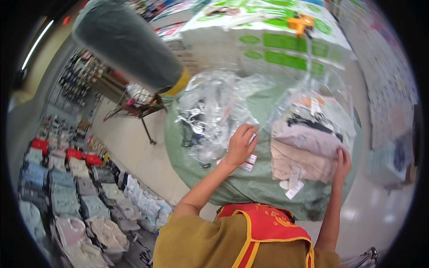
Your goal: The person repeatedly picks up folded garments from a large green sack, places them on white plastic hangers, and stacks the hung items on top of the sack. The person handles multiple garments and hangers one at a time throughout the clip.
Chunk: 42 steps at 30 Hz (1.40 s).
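My left hand (243,142) is over the green sack (187,174), its fingers half curled beside a heap of clear plastic bags (221,110). Something white shows by its thumb, but whether it is held is unclear. Just below lies a white and red tag (248,163). On the right, my right hand (342,165) touches the right edge of a pile of folded garments. A lilac garment (308,139) lies above a peach garment (298,159), from which white tags (295,189) hang. A clear plastic bag (345,110) surrounds the pile's far end.
Plastic-wrapped white and green packs (214,43) stand behind the sack, with an orange tagging gun (300,23) on top. A dark wrapped roll (130,47) leans at the upper left. A cart (134,109) stands on the left floor. Folded clothes (63,187) fill a lower-left display.
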Motion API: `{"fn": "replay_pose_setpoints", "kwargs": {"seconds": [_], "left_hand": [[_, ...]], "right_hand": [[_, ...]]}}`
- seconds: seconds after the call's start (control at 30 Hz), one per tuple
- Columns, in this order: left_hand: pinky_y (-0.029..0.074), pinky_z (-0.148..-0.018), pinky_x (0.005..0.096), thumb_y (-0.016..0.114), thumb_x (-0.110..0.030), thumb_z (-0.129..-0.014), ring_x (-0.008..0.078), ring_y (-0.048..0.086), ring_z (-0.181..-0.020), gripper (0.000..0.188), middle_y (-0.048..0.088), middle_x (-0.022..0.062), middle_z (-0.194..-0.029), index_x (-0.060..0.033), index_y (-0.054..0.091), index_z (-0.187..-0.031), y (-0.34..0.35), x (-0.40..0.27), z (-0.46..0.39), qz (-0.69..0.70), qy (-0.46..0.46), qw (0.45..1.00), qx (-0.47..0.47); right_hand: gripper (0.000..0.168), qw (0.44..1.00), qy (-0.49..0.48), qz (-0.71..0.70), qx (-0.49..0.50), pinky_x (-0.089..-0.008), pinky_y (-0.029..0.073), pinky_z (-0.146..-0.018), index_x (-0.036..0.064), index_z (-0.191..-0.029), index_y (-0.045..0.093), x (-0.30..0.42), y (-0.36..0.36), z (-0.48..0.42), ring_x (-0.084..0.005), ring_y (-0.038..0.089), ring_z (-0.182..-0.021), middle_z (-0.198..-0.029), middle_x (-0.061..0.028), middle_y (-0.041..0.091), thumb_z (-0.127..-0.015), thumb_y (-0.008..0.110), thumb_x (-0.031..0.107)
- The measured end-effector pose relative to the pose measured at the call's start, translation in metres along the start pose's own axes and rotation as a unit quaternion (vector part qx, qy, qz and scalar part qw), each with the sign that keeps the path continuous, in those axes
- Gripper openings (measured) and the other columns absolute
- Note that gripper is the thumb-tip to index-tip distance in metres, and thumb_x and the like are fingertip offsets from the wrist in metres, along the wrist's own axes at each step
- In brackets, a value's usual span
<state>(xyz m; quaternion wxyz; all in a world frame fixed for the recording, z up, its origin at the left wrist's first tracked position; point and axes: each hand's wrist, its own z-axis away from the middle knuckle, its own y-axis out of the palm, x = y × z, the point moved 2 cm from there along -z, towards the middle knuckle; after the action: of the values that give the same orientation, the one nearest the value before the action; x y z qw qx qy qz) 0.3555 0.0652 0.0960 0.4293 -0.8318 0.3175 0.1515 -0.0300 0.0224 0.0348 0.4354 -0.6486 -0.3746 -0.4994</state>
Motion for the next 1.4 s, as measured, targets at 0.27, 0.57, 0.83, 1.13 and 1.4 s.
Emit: {"fn": "replay_pose_setpoints", "kwargs": {"seconds": [0.27,0.57,0.83,1.13,1.4], "left_hand": [[0.048,-0.062,0.0315,0.064,-0.003,-0.078,0.0212,0.06,-0.066,0.01,0.062,0.0097,-0.08,-0.0019,0.063,-0.088,-0.12,0.113,0.047,-0.059,-0.235,0.94,-0.24],[0.051,-0.066,0.0375,0.071,-0.028,-0.072,0.0257,0.066,-0.072,0.024,0.068,0.0105,-0.077,-0.0059,0.069,-0.084,-0.143,0.244,0.126,-0.171,-0.482,0.858,-0.045],[0.05,-0.064,0.0355,0.07,-0.024,-0.072,0.0238,0.064,-0.068,0.02,0.067,0.0103,-0.074,-0.0044,0.067,-0.078,-0.131,0.265,0.146,-0.152,-0.464,0.872,-0.039],[0.05,-0.068,0.0398,0.067,-0.021,-0.069,0.03,0.064,-0.073,0.019,0.066,0.012,-0.075,-0.0059,0.064,-0.08,-0.123,0.266,0.157,-0.126,-0.458,0.88,0.005],[0.05,-0.063,0.0366,0.071,-0.014,-0.067,0.0265,0.062,-0.064,0.017,0.063,0.0112,-0.069,-0.0012,0.061,-0.072,-0.111,0.254,0.147,-0.222,-0.392,0.891,-0.058]], "right_hand": [[0.018,0.996,0.036,-0.058,0.056,-0.0193,0.041,-0.057,0.003,-0.09,0.061,-0.014,0.024,0.043,-0.0057,0.052,-0.064,-0.081,-0.0015,0.061,-0.093,0.056,0.02],[0.016,0.991,0.05,-0.041,0.115,-0.019,0.041,-0.055,0.003,-0.091,0.062,-0.012,0.048,0.057,-0.0044,0.05,-0.063,-0.08,-0.0011,0.061,-0.093,0.057,0.019],[0.018,0.985,0.08,-0.052,0.146,-0.0179,0.039,-0.054,0.005,-0.092,0.063,-0.019,0.064,0.07,-0.0035,0.049,-0.061,-0.078,-0.0001,0.061,-0.092,0.058,0.022],[0.017,0.98,0.093,-0.06,0.168,-0.0187,0.04,-0.052,0.004,-0.088,0.062,-0.018,0.075,0.078,-0.0046,0.051,-0.059,-0.076,-0.0012,0.062,-0.092,0.059,0.02],[0.018,0.976,0.109,-0.069,0.176,-0.0176,0.04,-0.051,0.005,-0.089,0.063,-0.024,0.075,0.085,-0.003,0.05,-0.058,-0.076,-0.0002,0.062,-0.091,0.06,0.023]]}}
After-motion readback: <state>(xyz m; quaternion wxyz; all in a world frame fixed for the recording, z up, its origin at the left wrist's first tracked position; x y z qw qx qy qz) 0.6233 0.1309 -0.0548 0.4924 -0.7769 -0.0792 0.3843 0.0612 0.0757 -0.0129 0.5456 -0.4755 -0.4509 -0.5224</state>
